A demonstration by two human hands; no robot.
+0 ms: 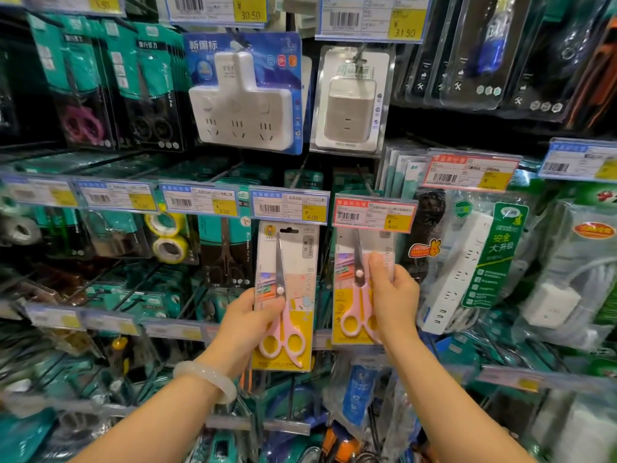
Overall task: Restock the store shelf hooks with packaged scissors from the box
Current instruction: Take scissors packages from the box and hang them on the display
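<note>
Both hands grip 1 scissors pack each: left hand (pixel 248 317) pinches the loose pack (pixel 285 295) low, keeping its hang slot free. Right hand (pixel 392 289) steadies the hung pack (pixel 359 285) under the red price tag (pixel 372 213), probably to guide it along the hook.

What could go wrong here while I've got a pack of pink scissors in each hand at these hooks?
The left hand grips its scissors pack low by one edge, with the hang hole free below the blue price tag; it may tilt and miss the hook. The right hand holds the other pack with its top hidden behind the red price tag, so whether it is seated is unclear; letting go could drop it.
</note>
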